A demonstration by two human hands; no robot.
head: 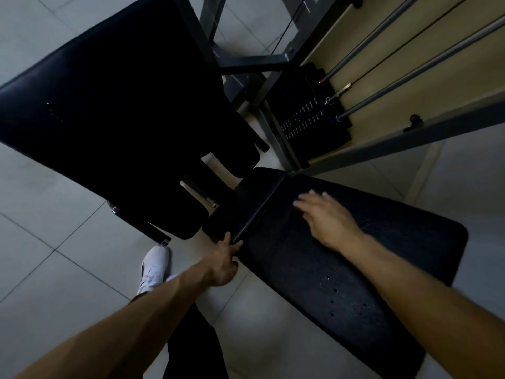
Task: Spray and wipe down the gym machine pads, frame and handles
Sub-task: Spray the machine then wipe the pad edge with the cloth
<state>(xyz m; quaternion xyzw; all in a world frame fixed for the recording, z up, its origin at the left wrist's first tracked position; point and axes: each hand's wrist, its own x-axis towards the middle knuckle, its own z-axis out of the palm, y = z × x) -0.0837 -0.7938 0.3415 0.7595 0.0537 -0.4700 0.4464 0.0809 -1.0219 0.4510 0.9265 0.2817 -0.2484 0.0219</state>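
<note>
Black perforated seat pad (341, 291) bears the flat, spread right hand (326, 218); left hand (225, 262) pinches its edge; nothing to wipe with shows; wiping seems unstarted.

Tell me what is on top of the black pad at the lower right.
On the black pad, the right hand lies with fingers straight. The left hand grips its edge. Anything under the palm is covered.

The right hand (328, 217), blurred, lies flat with fingers spread on the seat pad (341, 283). The left hand (224, 263) pinches the seat pad's left edge at a seam. Up and left of the seat pad is the large back pad (109, 105), straight beyond it the weight stack (314, 121), and left of it a white shoe (154, 266).
</note>
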